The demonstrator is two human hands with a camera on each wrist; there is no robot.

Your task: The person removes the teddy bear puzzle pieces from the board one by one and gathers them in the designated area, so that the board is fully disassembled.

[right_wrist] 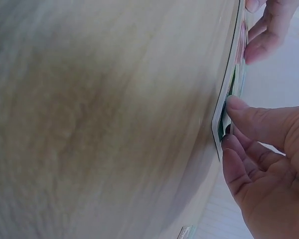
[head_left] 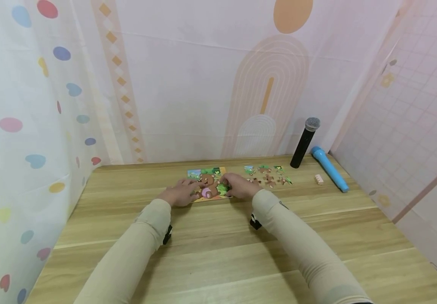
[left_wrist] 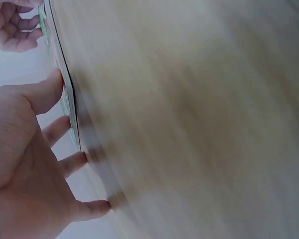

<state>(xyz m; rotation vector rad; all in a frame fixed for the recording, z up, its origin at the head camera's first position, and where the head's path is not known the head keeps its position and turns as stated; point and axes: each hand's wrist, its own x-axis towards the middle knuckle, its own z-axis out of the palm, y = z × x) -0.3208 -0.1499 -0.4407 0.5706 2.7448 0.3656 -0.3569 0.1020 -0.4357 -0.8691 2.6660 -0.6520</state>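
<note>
A bear jigsaw puzzle (head_left: 208, 192) in a shallow board lies between the two hands near the table's far edge. My left hand (head_left: 182, 193) rests at its left side with fingers spread. In the left wrist view, the left hand's thumb (left_wrist: 50, 92) is on the board's near edge and the little finger touches the table. At the board's right end my right hand (head_left: 239, 186) pinches a puzzle piece (right_wrist: 227, 129) between thumb and curled fingers, low over the board. The fingers hide most of that piece.
Several loose puzzle pieces (head_left: 269, 180) lie in a group to the right of the board. Further right are an upright black microphone (head_left: 303, 147), a small pale pink block (head_left: 319, 179) and a blue microphone (head_left: 330, 169) lying down. A patterned curtain (head_left: 188, 84) hangs behind the table.
</note>
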